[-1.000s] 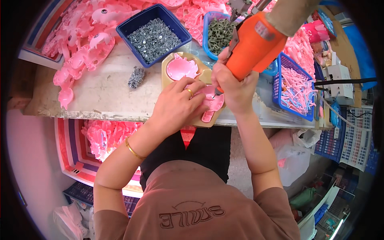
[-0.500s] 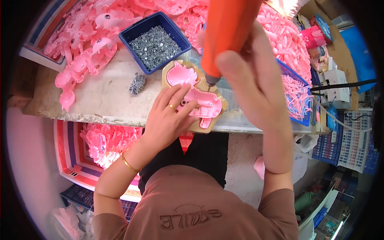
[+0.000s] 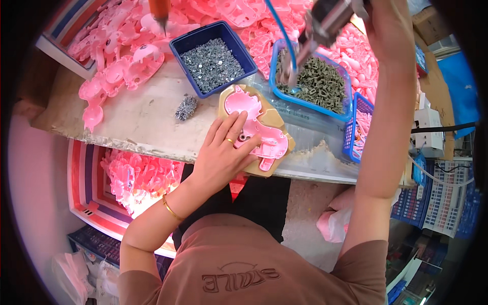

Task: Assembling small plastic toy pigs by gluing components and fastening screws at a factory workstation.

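Note:
My left hand [image 3: 226,145] lies with its fingers stretched out over a pink hollow plastic toy half [image 3: 272,142], pressing on its left edge. This shell sits, hollow side up, in a tan shaped block [image 3: 285,128] at the table's front edge. A small dark ring-like part shows inside the shell by my fingertips. Raised at the upper right, my right hand [image 3: 390,35] is closed at the end of a blurred metal tool [image 3: 328,23]; its fingers are partly cut off by the frame. An orange electric screwdriver [image 3: 159,9] hangs at the top left, apart from both hands.
A dark blue tray of screws [image 3: 213,61] stands behind the block, and a blue tray of small grey-green parts [image 3: 320,84] to its right. A screw-covered clump [image 3: 186,108] lies at left. Pink shells [image 3: 114,71] are heaped behind. A blue hose [image 3: 277,18] hangs near the metal tool.
My right hand has let go of the orange screwdriver, which now hangs at the upper left. That hand has moved up and right to the metal tool. My left hand stays on the shell.

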`<state>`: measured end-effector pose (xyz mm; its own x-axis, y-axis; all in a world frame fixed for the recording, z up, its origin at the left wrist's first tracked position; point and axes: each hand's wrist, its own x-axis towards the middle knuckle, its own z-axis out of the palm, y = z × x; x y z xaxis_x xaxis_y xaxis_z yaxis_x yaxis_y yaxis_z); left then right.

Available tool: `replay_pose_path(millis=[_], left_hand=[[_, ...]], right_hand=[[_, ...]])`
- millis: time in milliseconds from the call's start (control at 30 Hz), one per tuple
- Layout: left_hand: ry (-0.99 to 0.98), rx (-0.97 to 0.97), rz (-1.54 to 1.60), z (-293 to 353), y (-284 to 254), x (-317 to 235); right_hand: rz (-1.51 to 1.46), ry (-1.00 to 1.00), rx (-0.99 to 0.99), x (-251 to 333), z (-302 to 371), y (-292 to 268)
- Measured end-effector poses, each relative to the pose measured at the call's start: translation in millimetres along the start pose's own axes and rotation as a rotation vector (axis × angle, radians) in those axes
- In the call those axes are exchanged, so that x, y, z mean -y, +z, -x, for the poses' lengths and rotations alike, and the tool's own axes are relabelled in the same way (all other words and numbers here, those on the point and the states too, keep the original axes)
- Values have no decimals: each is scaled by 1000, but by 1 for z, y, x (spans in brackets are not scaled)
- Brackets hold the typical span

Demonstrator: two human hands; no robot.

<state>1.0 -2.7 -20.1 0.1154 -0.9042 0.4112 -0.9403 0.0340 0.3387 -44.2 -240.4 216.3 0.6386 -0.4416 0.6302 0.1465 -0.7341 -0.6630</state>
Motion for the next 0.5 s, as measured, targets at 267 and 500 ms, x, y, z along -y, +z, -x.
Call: replay_pose_path(millis=[267,500], left_hand=[[-16,33,-28,4,0,0],[-35,62,-15,3,3,-2]], right_hand=[[-508,71,-365,39,52,64],[-505,82,-223,29,80,63]])
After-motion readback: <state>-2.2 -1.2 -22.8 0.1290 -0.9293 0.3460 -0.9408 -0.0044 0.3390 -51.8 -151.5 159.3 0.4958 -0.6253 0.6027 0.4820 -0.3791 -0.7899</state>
